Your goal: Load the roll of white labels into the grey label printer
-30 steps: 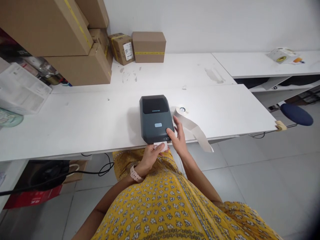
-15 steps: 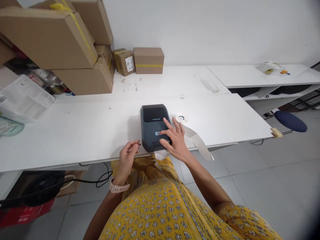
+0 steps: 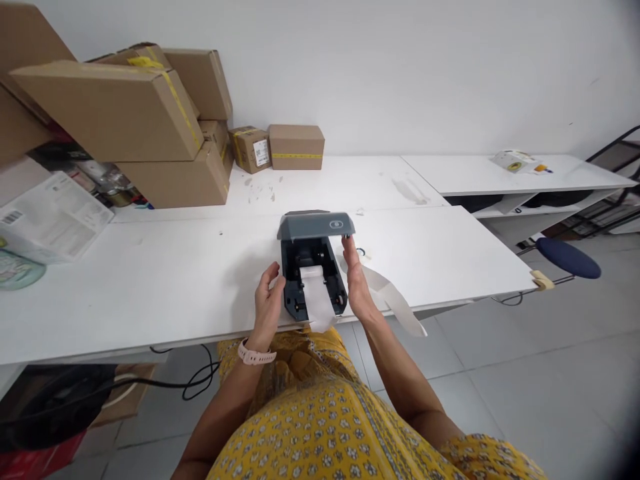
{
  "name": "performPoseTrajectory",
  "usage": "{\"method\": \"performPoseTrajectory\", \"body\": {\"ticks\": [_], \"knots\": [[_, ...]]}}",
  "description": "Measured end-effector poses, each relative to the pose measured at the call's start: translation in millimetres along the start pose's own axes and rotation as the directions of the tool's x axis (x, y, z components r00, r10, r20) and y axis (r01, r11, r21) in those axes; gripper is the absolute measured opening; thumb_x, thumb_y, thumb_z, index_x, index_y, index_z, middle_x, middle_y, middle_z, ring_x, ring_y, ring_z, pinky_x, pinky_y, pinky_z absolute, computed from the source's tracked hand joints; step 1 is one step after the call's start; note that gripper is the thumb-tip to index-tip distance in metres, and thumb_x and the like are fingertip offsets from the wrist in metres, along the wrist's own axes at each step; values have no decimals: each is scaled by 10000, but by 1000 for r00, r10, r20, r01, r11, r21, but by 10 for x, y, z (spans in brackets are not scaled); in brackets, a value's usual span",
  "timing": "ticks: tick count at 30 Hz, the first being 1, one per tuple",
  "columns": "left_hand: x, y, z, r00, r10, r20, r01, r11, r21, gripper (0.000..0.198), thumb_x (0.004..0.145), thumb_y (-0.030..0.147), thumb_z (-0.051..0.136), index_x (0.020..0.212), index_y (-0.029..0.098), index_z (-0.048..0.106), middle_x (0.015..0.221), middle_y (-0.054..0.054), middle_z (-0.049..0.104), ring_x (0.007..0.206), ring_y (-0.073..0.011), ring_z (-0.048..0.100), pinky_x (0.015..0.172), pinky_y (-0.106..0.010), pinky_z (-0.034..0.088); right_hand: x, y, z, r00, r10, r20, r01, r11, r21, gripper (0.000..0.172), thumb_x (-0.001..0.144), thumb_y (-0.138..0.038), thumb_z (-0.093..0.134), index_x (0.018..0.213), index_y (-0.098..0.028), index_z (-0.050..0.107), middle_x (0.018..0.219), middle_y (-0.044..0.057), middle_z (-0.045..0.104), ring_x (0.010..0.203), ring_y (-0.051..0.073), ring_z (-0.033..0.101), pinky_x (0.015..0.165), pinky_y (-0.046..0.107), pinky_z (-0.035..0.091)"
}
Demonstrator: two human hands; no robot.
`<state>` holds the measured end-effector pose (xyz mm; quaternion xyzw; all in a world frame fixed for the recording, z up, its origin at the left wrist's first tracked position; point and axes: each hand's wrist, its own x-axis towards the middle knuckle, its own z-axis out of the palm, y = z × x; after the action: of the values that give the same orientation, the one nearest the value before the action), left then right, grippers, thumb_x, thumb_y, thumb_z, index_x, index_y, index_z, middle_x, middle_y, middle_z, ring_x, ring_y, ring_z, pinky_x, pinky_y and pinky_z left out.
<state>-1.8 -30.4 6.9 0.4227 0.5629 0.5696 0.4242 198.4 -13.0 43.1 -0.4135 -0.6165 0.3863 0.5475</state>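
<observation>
We log the printer (image 3: 327, 268) at the table's (image 3: 195, 273) near edge, lid (image 3: 309, 227) raised. Inside, a paper roll (image 3: 312, 271); its white strip (image 3: 321, 305) runs toward 6 o'clock, over the printer's front. At the printer's 8 o'clock, left hand (image 3: 269, 301): fingers curved, loosely parted, gripping nothing; contact with the casing, we cannot tell. Between 3 and 4, right hand (image 3: 357, 287): fingers extended, tips at the lid's corner, unclenched. Farther toward 4, we note a loose paper band (image 3: 395, 303) overhanging the table. Between 11 and 12, two cartons (image 3: 297, 143).
</observation>
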Motion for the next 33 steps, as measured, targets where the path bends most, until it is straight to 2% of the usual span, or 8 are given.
{"method": "performPoseTrajectory", "body": {"ticks": [6, 12, 18, 22, 23, 26, 30, 33], "knots": [[182, -21, 114, 999, -27, 20, 25, 997, 68, 518, 852, 367, 643, 1336, 195, 581, 1390, -140, 608, 1313, -288, 554, 1058, -447, 492, 573, -230, 25, 995, -69, -77, 56, 985, -162, 768, 939, -788, 251, 1603, -402, 216, 1679, -19, 267, 1541, 295, 268, 1271, 541, 186], [325, -3, 129, 999, 10, 41, -17, 984, 177, 571, 784, 344, 711, 1320, 199, 578, 1321, -128, 635, 1211, -280, 598, 1008, -436, 504, 1088, -88, 48, 974, -161, -157, 105, 942, -319, 718, 960, -741, 307, 1530, -315, 399, 1498, 102, 485, 1411, 314, 428, 1193, 536, 321], [340, 4, 132, 999, 21, 41, -32, 960, 278, 595, 750, 325, 738, 1313, 214, 579, 1277, -124, 662, 1175, -290, 621, 1010, -457, 481, 1256, -95, -104, 987, -158, -10, 140, 898, -417, 587, 923, -675, 500, 1334, -269, 605, 1475, 132, 481, 1211, 305, 596, 1027, 472, 491], [328, 35, 151, 999, 13, 32, -23, 945, 328, 595, 754, 314, 722, 1320, 206, 572, 1269, -129, 668, 1126, -290, 644, 980, -452, 495, 1125, -263, -181, 963, -202, 179, 268, 793, -547, 352, 987, -486, 453, 1047, -233, 688, 1142, 120, 689, 1087, 303, 631, 977, 473, 483], [328, 39, 154, 999, 16, 34, -26, 940, 340, 591, 759, 314, 716, 1322, 206, 571, 1268, -129, 669, 1114, -289, 650, 974, -452, 498, 1087, -279, -168, 932, -138, 335, 308, 786, -536, 314, 987, -447, 449, 997, -232, 679, 1037, 102, 714, 980, 282, 655, 933, 454, 496], [331, 36, 156, 999, 17, 30, -27, 933, 358, 581, 763, 306, 709, 1321, 215, 573, 1268, -124, 673, 1106, -289, 658, 970, -451, 505, 1006, -207, -61, 705, 63, 707, 410, 777, -478, 241, 974, -388, 467, 884, -237, 632, 741, 43, 689, 710, 227, 629, 932, 460, 476], [332, 37, 155, 999, 22, 44, -37, 926, 375, 593, 781, 318, 693, 1346, 200, 559, 1283, -140, 673, 1104, -301, 667, 963, -466, 517, 1018, 5, 91, 567, 142, 811, 379, 830, -410, 218, 937, -408, 557, 793, -246, 577, 559, -39, 580, 593, 189, 577, 1121, 580, 287], [326, 62, 148, 997, 28, 69, -55, 903, 426, 576, 807, 306, 659, 1361, 191, 555, 1277, -133, 688, 1095, -297, 680, 969, -463, 519, 1111, 35, 77, 496, 195, 846, 319, 865, -387, 284, 870, -474, 667, 1005, -228, 624, 699, -21, 663, 728, 210, 631, 1110, 574, 298]]}}
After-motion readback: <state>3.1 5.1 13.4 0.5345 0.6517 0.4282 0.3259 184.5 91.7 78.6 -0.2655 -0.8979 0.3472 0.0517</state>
